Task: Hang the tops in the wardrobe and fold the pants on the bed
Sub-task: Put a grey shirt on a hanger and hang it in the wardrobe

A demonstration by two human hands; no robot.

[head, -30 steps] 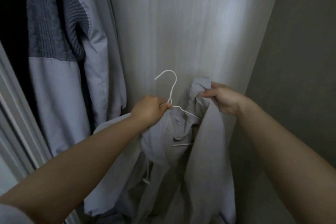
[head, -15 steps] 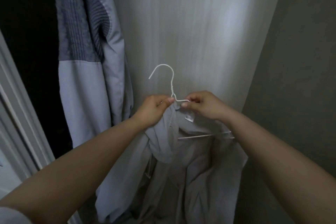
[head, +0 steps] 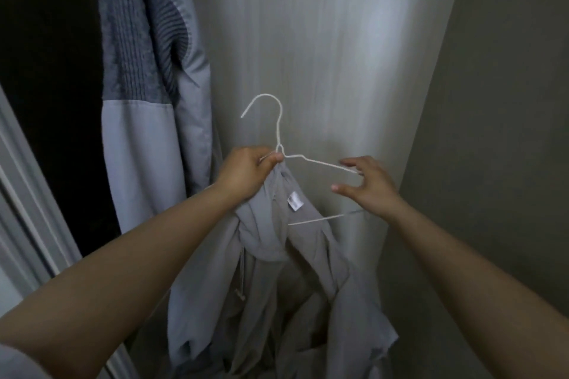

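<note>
The left hand grasps the neck of the white hanger together with the collar of the grey top, which hangs down from it in front of the wardrobe panel. The right hand has its fingers spread and released, touching the hanger's right arm. Another garment hangs at left.

Bare forearms, pale grey short sleeve at lower left.
</note>
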